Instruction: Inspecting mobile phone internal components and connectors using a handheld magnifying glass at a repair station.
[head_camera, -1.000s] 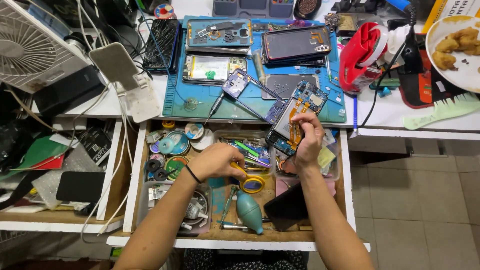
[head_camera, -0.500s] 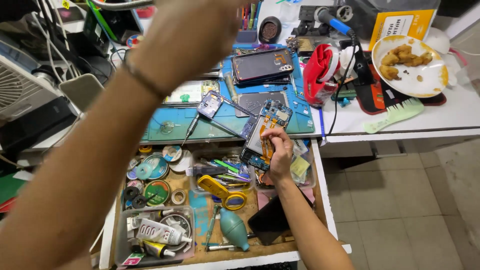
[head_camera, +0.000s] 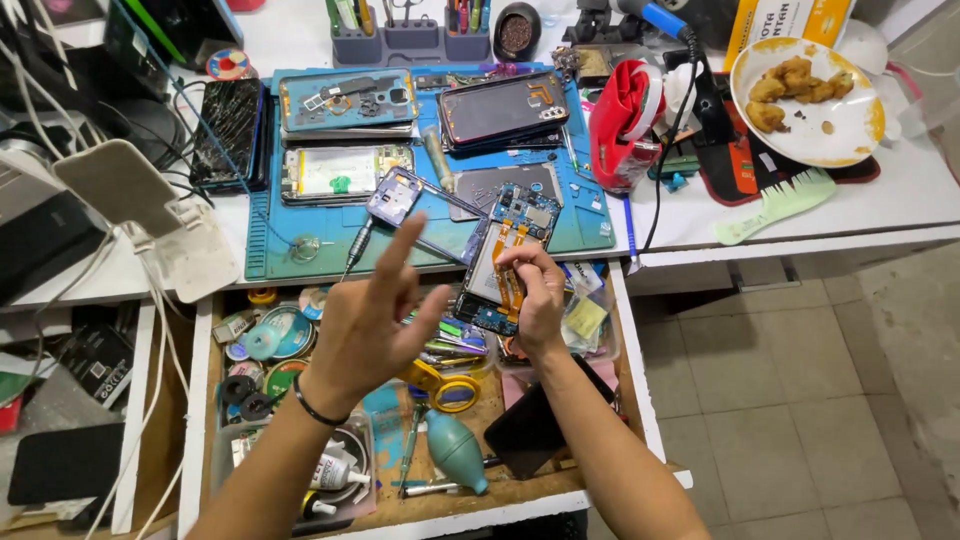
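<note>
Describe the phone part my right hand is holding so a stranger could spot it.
Start at the blue work mat; at its front edge the right hand pinches an opened phone. Unlike the phones lying flat on the mat, it carries orange ribbon cables over exposed blue boards.

Bright, even light is falling from above, casting only soft shadows. The left hand is blurring slightly; wide-angle distortion is bending the white table edges.
</note>
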